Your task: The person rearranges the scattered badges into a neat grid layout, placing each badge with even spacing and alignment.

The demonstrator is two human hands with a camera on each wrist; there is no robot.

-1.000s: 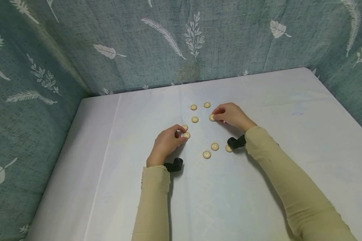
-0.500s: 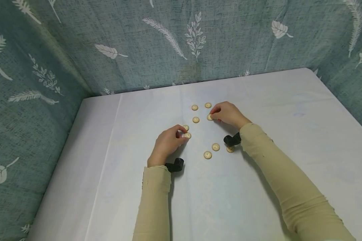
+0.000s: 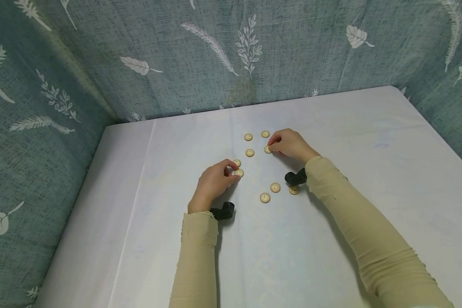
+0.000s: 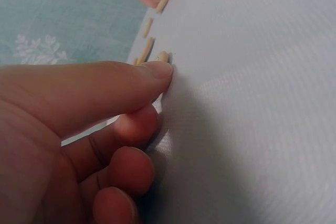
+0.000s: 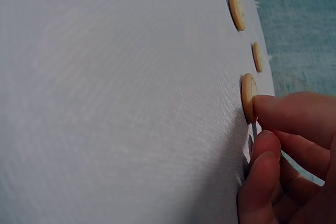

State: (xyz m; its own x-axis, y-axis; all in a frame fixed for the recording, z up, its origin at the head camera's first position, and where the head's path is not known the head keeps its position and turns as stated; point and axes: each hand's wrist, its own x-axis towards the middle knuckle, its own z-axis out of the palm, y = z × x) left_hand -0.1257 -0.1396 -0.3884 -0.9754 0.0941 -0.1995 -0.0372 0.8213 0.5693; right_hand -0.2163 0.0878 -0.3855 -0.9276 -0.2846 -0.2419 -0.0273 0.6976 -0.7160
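Observation:
My left hand [image 3: 215, 180] rests low over the white cloth, thumb and index finger pinching a round wooden button [image 3: 239, 173]. Just behind that one lies another button [image 3: 237, 163], close to the index fingertip. Farther right, my right hand [image 3: 291, 144] holds a button [image 3: 268, 149] at its right edge between thumb and fingers. In the right wrist view the thumb [image 5: 268, 107] presses on the face of this button [image 5: 249, 98], which lies on the cloth. The left wrist view shows the left thumb [image 4: 152, 73] largely covering the button there.
Behind the hands lie three more buttons [image 3: 248, 137]. Nearer the front are a button [image 3: 265, 197], a second button [image 3: 275, 187] and a third button [image 3: 294, 190], partly under the black right wrist camera [image 3: 295, 177]. A green leaf-patterned curtain [image 3: 200, 55] borders the white table [image 3: 169, 256].
My right hand has slid its button slightly left, toward the neighbouring button, and then stayed still. The left hand has kept its place on its button.

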